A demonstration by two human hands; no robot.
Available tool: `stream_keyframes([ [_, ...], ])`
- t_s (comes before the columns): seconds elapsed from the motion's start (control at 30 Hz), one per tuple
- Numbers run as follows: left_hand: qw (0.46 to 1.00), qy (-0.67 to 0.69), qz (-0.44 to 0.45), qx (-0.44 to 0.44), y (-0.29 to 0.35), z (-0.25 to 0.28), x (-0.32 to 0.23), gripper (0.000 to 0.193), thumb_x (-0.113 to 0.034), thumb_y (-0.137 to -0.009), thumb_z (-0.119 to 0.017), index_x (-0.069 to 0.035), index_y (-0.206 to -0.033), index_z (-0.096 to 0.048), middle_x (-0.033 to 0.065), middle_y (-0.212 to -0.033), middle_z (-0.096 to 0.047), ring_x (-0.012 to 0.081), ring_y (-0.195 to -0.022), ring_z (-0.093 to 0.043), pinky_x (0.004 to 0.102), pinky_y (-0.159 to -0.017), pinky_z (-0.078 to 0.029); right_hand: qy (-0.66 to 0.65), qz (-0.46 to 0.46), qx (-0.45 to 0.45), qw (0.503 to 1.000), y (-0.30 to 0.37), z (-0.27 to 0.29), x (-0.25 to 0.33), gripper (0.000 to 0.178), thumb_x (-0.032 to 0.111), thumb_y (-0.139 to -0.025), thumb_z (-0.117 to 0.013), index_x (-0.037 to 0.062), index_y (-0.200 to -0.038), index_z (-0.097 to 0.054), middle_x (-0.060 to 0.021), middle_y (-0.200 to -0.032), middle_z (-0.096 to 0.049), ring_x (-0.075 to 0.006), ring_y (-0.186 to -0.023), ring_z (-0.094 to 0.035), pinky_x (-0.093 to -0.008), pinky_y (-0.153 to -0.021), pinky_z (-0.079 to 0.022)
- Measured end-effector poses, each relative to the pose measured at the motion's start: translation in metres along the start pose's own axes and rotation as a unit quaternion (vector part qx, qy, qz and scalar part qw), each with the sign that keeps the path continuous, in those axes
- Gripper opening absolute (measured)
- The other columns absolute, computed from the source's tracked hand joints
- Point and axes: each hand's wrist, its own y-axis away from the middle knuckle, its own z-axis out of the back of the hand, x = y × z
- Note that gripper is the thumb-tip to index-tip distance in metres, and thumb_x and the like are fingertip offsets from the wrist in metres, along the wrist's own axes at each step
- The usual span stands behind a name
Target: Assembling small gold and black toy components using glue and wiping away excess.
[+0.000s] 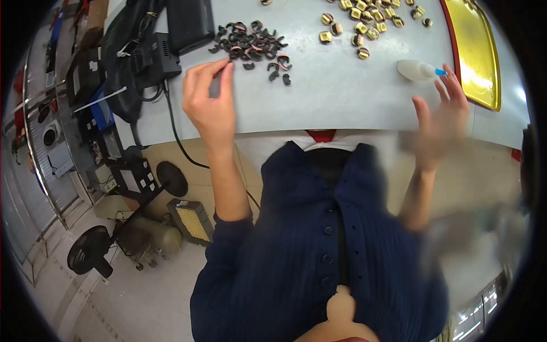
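My left hand (208, 100) is over the table, thumb and index fingertips brought together in a pinch at the near-left edge of a pile of small black curved pieces (248, 43). Whatever sits between those fingertips is too small to make out. Some of the pieces show pink edges, and a few lie apart on the pile's right. At the right, my right hand (441, 111) is open, fingers spread and thumb apart. Its fingertips are close to the blue tip of a translucent white squeeze bottle (416, 70), which lies on its side. A hazy blur covers part of this hand.
Several small cream-and-dark blocks (373, 23) lie scattered at the back right. A shiny yellow tray (476, 51) with a red edge borders the far right. A black box (189, 23) and a black adapter (156, 57) with cables stand at the left of the white table (319, 102).
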Motion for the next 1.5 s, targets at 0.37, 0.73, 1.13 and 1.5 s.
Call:
stream_keyframes([
  [0.37, 0.996, 0.042, 0.01, -0.072, 0.013, -0.005, 0.003, 0.007, -0.001, -0.08, -0.066, 0.002, -0.085, -0.062, 0.0096, -0.091, -0.066, 0.0138, -0.069, -0.06, 0.0238, -0.061, -0.049, -0.045, -0.097, 0.048, 0.993, -0.001, -0.009, -0.008, 0.043, -0.011, -0.077, -0.062, -0.0012, -0.116, -0.045, -0.0228, -0.118, -0.054, -0.0275, -0.113, -0.052, -0.0357, -0.094, -0.045],
  [0.73, 0.945, 0.316, 0.056, -0.064, 0.019, -0.004, -0.016, 0.018, 0.007, -0.08, -0.061, 0.005, -0.097, -0.055, 0.0121, -0.092, -0.06, 0.0168, -0.081, -0.062, 0.0254, -0.074, -0.051, -0.059, -0.101, -0.016, 0.993, -0.001, -0.01, -0.012, 0.031, 0.0, -0.084, -0.061, -0.0062, -0.111, -0.048, -0.0178, -0.102, -0.062, -0.0259, -0.1, -0.06, -0.0333, -0.087, -0.048],
  [1.13, 0.941, 0.315, -0.062, 0.105, 0.035, -0.035, -0.062, 0.021, 0.01, -0.066, -0.069, -0.001, -0.084, -0.07, 0.0077, -0.083, -0.065, 0.0147, -0.073, -0.062, 0.0221, -0.063, -0.05, -0.215, -0.142, -0.083, 0.963, -0.004, -0.013, -0.009, 0.037, 0.025, -0.091, -0.055, -0.0034, -0.113, -0.047, -0.0202, -0.109, -0.056, -0.0205, -0.081, -0.058, -0.0285, -0.072, -0.048],
  [1.5, 0.923, 0.331, -0.068, 0.186, 0.03, -0.037, -0.054, 0.018, 0.004, -0.079, -0.065, 0.004, -0.097, -0.066, 0.0112, -0.091, -0.062, 0.0163, -0.079, -0.059, 0.0245, -0.067, -0.051, -0.66, -0.086, -0.168, 0.727, -0.01, -0.035, -0.014, 0.039, 0.028, -0.087, -0.059, -0.0003, -0.111, -0.045, -0.0204, -0.111, -0.055, -0.0137, -0.079, -0.05, -0.0241, -0.073, -0.041],
])
